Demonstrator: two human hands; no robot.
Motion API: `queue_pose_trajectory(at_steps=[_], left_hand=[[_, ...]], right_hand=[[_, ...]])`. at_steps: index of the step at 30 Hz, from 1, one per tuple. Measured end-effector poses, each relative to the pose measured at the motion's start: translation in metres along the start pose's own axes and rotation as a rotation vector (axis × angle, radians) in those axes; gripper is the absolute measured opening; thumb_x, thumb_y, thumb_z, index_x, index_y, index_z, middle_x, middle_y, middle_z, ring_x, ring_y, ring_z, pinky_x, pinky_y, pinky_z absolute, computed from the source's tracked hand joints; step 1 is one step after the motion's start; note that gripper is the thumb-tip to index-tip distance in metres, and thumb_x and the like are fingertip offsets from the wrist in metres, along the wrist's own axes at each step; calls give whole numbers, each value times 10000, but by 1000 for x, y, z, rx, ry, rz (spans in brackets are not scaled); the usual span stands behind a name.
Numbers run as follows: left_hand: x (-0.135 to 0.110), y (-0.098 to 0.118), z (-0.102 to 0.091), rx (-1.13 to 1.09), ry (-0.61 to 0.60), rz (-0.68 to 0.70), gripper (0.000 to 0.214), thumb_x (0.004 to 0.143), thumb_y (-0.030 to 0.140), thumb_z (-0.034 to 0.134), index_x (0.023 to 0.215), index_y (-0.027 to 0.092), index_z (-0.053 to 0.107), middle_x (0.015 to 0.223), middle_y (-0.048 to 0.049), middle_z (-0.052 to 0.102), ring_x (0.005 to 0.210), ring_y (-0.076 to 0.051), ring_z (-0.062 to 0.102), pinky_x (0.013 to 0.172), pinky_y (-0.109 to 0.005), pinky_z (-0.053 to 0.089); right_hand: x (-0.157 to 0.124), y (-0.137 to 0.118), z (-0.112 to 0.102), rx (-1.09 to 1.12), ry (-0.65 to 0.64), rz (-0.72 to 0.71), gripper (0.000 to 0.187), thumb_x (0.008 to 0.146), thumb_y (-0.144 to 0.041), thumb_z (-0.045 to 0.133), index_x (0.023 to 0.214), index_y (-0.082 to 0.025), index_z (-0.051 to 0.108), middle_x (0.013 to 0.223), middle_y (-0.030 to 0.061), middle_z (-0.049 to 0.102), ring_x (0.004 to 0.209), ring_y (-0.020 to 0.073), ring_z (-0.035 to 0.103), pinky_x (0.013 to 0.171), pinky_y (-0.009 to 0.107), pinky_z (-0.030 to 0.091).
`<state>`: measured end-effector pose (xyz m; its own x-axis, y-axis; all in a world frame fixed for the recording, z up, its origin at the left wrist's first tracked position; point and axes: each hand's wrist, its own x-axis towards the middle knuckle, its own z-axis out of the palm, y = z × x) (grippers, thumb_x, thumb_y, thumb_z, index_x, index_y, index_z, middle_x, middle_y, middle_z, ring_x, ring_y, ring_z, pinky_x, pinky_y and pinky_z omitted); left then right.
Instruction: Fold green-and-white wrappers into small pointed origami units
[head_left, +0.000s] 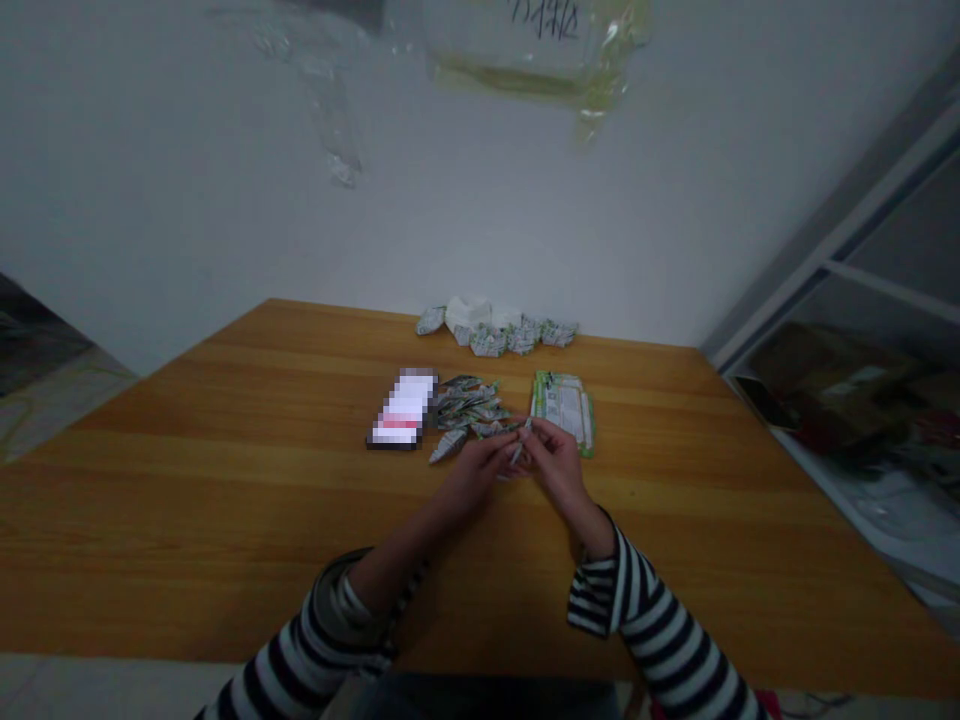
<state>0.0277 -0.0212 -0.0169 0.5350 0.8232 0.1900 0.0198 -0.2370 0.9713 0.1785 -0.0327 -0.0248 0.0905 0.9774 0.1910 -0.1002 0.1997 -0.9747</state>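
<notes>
My left hand [480, 466] and my right hand [553, 456] meet above the middle of the table, fingertips pinched together. Between them is a small folded piece of printed paper [517, 452], mostly covered by the fingers. Just beyond my left hand lies a loose pile of folded printed paper pieces [466, 402], with one pointed folded piece [448, 444] nearest to me. Behind my right hand rests a stack of flat printed sheets [564, 408] with green edges.
A phone [405, 408] with a lit, blurred screen lies left of the pile. Several folded paper shapes [489, 340] and a white crumpled tissue [466, 312] sit along the wall. The wooden table [225, 480] meets the wall; shelving with boxes [832, 370] stands at right.
</notes>
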Motion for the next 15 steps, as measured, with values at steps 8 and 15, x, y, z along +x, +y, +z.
queue_pose_trajectory(at_steps=[8,15], left_hand=[[1,-4,0,-6,42,-21,425,916,415,481,1205,146,638,940,-65,727,841,-213,659,784,-329,542],[0,-4,2,-15,38,-27,424,909,413,493,1235,169,613,999,-68,718,852,-209,658,793,-329,540]], right_hand=[[-3,-2,1,-18,-33,-16,420,781,-397,679,1145,-188,679,646,-29,574,533,104,449,497,213,375],[-3,-6,-1,-96,-48,-28,443,839,-450,602,1188,-186,666,550,-42,475,490,108,375,464,216,320]])
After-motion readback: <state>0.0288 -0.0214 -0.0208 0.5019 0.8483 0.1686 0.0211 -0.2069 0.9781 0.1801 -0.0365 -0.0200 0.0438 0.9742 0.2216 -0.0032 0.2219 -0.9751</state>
